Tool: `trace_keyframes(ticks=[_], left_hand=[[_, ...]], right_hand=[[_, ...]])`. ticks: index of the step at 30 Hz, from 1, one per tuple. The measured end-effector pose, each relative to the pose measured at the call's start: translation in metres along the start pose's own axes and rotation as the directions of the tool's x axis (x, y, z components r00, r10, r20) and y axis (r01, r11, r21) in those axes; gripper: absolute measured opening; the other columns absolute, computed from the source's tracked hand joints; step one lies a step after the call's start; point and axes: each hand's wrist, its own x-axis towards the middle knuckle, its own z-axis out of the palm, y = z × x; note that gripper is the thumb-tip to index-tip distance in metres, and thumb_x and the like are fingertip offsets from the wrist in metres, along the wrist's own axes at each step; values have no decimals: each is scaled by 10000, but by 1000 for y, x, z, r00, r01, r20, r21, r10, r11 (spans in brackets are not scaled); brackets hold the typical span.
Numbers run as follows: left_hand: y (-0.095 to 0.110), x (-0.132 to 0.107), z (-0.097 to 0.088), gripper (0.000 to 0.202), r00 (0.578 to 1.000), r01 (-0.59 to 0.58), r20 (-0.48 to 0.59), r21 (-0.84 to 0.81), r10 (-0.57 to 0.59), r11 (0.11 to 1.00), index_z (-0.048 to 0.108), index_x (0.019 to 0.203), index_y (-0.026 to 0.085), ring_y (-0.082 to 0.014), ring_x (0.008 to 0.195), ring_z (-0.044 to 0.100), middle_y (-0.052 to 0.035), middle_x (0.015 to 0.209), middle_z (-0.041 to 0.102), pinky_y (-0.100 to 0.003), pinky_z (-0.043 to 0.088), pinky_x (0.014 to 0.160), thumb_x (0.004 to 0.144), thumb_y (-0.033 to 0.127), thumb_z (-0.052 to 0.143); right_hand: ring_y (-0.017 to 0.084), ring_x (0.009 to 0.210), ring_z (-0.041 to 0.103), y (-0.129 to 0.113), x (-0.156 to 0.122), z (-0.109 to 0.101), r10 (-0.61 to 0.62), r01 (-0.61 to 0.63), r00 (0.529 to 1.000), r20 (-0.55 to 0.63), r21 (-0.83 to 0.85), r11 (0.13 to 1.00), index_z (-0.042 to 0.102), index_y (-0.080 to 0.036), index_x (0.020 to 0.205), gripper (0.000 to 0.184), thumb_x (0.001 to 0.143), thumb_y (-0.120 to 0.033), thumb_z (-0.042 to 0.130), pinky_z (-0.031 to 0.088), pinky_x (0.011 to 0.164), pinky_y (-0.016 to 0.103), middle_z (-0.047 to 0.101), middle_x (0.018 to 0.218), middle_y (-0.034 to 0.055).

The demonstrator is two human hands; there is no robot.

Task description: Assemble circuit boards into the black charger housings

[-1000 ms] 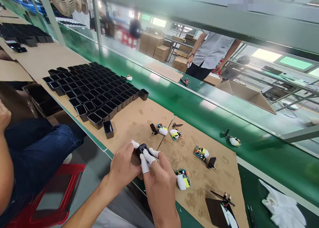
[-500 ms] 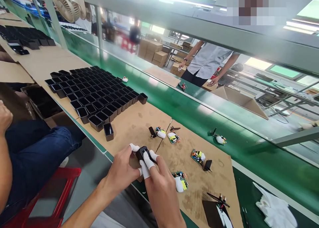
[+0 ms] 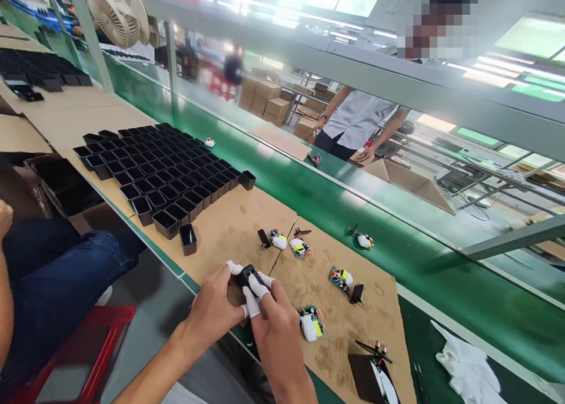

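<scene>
Between my hands, above the front edge of the cardboard-covered bench, is a small black plastic housing (image 3: 249, 271). My left hand (image 3: 214, 301) grips its left side, with white covers on the fingertips. My right hand (image 3: 279, 327) closes on it from the right, white-covered fingers pressed on its top. The fingers hide much of the housing. Just right of my right hand lies a circuit board (image 3: 311, 323) with a white blob and yellow tape. Farther back are two more boards, one with a black end piece (image 3: 263, 238) on its wires.
Rows of open black cases (image 3: 163, 174) stand on the left cardboard. A green conveyor belt (image 3: 304, 195) runs behind, carrying a board (image 3: 364, 241). Tweezers (image 3: 419, 380) and white cloth (image 3: 470, 363) lie right. A seated person's leg (image 3: 66, 262) is at left; another person (image 3: 359, 121) stands across.
The board on the belt has moved left relative to the bench. The view has shifted slightly. Both my hands keep hold of the black housing, and my right fingers have shifted a little on it.
</scene>
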Motion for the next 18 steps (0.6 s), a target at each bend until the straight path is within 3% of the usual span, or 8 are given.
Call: trace_keyframes(ticks=[2, 9, 15, 18], left_hand=[[-2, -1, -1, 408, 1000, -21, 3, -9, 21, 1000, 626, 984, 247, -222, 798, 744, 12, 902, 749, -304, 579, 707, 639, 57, 732], [-8, -6, 0, 362, 999, -54, -3, -4, 54, 999, 645, 1004, 234, -244, 825, 751, -18, 936, 757, -335, 581, 731, 693, 80, 750], [-12, -6, 2, 364, 996, -92, -11, 5, 92, 996, 643, 994, 241, -255, 852, 750, -24, 957, 754, -342, 579, 759, 694, 57, 738], [-13, -6, 4, 374, 996, -91, -24, 12, 91, 996, 613, 972, 247, -259, 827, 744, -23, 937, 742, -340, 571, 735, 672, 68, 748]], right_hand=[[193, 799, 800, -2, 3, -2, 18, -18, 1000, -2, 37, 999, 754, -240, 1026, 239, 1091, -90, 580, 657, 680, 263, 711, 981, 43], [205, 1005, 855, -11, 6, 9, 146, -127, 983, -108, 163, 978, 842, -250, 1141, 192, 1101, -156, 680, 709, 843, 265, 808, 1103, 68], [217, 996, 857, -9, 4, 15, 103, -88, 986, -129, 120, 989, 831, -240, 999, 266, 1078, -106, 614, 708, 801, 286, 823, 1134, 94], [203, 863, 822, -6, 1, 15, 83, -72, 987, -135, 79, 994, 779, -236, 896, 270, 1082, -124, 619, 676, 724, 276, 780, 984, 71]])
